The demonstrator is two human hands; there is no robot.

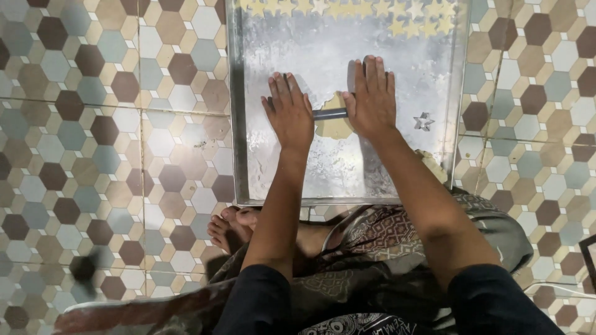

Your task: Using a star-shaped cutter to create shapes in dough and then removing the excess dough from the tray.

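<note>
I am pressing a grey rolling pin (329, 113) over a small dough piece (335, 126) mid-tray (238, 124), its long axis running left to right. My left hand (289, 113) and right hand (371, 98) are lying flat on it, fingers uncurled. Uneven pressure is risking tearing the dough or skidding toward the star cutter (424, 121).

No packages, labels, signs or screens in view. Nothing with packaging or a display anywhere in the frame.
</note>
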